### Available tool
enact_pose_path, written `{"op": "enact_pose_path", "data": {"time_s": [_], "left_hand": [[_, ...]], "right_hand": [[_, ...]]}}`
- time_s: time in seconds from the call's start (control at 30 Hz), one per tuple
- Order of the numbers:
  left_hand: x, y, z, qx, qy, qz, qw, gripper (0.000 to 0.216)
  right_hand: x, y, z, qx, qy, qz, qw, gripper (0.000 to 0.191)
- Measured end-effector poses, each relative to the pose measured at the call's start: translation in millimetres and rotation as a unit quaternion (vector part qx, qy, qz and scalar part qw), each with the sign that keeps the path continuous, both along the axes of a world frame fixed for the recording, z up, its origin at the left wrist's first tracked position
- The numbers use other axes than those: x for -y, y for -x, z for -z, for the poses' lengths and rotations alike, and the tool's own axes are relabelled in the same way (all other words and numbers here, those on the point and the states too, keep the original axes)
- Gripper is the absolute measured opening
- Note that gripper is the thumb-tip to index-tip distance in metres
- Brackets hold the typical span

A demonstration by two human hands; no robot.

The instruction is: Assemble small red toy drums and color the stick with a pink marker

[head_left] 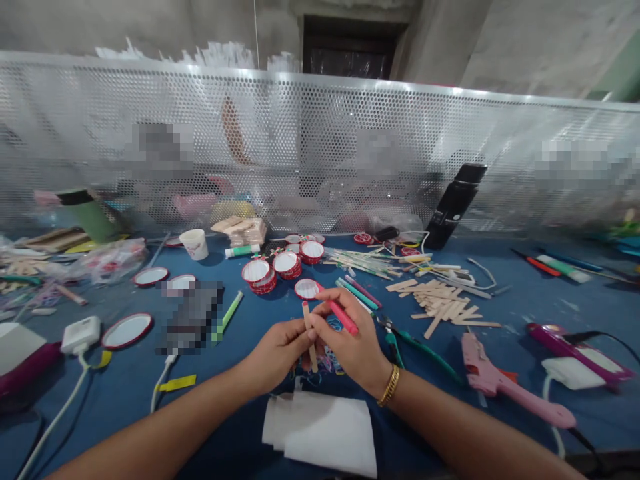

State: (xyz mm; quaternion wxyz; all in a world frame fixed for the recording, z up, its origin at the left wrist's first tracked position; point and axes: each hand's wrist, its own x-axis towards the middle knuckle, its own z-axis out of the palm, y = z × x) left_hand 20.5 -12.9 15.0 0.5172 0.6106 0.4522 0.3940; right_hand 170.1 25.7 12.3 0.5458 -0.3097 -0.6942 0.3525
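A wooden craft stick point(313, 359) stands nearly upright between my hands at the middle of the table, its top end coloured red. My left hand point(283, 348) pinches the stick between thumb and fingers. In my right hand point(356, 343), a pinkish-red marker point(344, 318) is gripped with its rear end toward me; the fingers cover its tip. The right thumb lies against or very close to the stick. Below the hands, partly hidden, is a tangle of coloured strands point(327, 361). White folded paper point(327, 430) lies nearer to me.
Red-rimmed round lids point(255, 270) stand stacked ahead, with loose craft sticks point(445, 303) to their right. Teal-handled pliers point(393, 340) and a pink glue gun point(505, 387) lie on the right. A phone point(193, 317) with its cable is on the left. Perforated metal point(320, 133) bounds the back.
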Motion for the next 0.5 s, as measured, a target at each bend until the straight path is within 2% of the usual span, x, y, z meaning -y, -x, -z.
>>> {"op": "enact_pose_path", "data": {"time_s": [0.17,0.4,0.5], "left_hand": [[0.0,3.9,-1.6,-0.091,-0.111,-0.002,0.99,0.042],[1.3,2.2,5.4,-0.007,0.008,0.03,0.999,0.047],[2.9,-1.0,0.1,0.012,0.008,0.011,1.0,0.048]], "right_hand": [[0.6,0.2,-1.4,-0.019,-0.014,0.023,0.999,0.021],[1.1,-4.0,-0.2,0.002,-0.049,0.02,0.999,0.015],[2.2,-11.6,-3.1,-0.005,-0.108,0.033,0.994,0.029]]}}
